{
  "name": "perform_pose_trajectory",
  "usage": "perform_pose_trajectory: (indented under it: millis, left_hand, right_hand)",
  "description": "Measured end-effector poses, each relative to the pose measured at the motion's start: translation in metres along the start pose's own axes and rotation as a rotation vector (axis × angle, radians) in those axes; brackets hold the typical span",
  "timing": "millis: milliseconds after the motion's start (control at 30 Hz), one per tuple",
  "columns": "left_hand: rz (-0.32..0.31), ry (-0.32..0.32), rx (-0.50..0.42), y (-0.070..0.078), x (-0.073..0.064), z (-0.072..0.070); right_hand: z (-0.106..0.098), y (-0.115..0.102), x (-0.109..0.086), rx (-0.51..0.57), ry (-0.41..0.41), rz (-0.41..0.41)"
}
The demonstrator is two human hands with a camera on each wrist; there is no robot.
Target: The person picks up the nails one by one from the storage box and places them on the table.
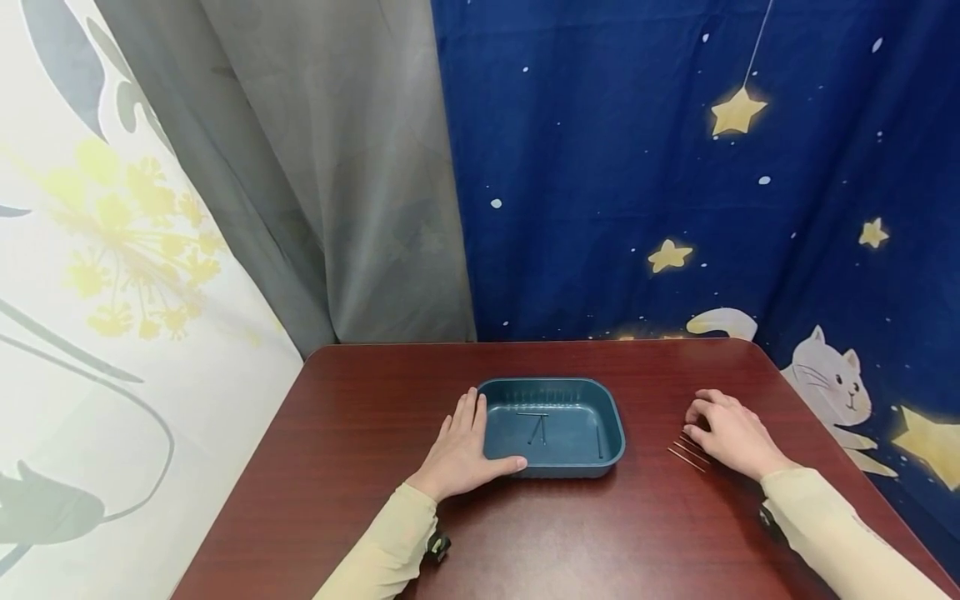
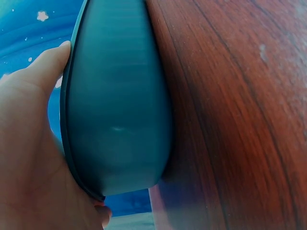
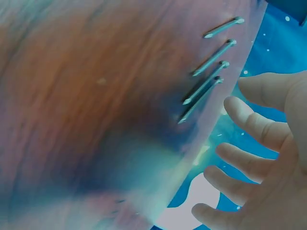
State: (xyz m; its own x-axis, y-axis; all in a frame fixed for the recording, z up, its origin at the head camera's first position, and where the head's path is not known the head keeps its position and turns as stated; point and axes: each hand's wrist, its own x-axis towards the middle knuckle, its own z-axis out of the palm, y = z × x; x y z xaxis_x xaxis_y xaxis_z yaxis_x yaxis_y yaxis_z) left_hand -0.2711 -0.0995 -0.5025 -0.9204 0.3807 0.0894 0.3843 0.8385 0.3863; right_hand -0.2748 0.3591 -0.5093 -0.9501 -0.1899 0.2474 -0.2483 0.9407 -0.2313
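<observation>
A blue plastic tray stands on the table, with several nails lying inside. My left hand rests against the tray's left side, fingers straight along the rim and thumb over the front edge. In the left wrist view the outer wall of the tray fills the middle, with the left hand at its rim. To the right of the tray, several loose nails lie side by side on the wood. My right hand hovers close beside them, fingers loosely bent and apart, holding nothing in the right wrist view.
The dark red-brown wooden table reaches back to a grey curtain and a blue star-patterned curtain. At the left hangs a white patterned cloth. Dark wrist cameras sit under both sleeves.
</observation>
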Motion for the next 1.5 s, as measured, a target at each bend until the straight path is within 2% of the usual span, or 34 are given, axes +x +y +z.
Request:
perform_pose_trajectory:
  millis: [300, 733, 1133, 1300, 1500]
  left_hand:
    - [-0.002, 0.009, 0.002, -0.003, 0.001, 0.004]
    - [-0.002, 0.0, 0.02, 0.0, 0.0, 0.0]
    - [-0.001, 0.0, 0.023, 0.002, -0.001, -0.002]
    - [-0.003, -0.001, 0.019, 0.002, -0.001, -0.002]
    - [0.001, 0.002, 0.014, 0.001, -0.001, -0.001]
  right_hand:
    - [-0.008, -0.019, 0.008, 0.032, 0.026, -0.042]
    - [-0.016, -0.059, 0.028, 0.087, 0.073, -0.141]
    - [-0.011, -0.104, 0.042, 0.147, 0.023, -0.271]
    - [-0.002, -0.12, 0.048, 0.114, 0.0, -0.357]
    - [0.007, -0.134, 0.051, 0.014, -0.042, -0.456]
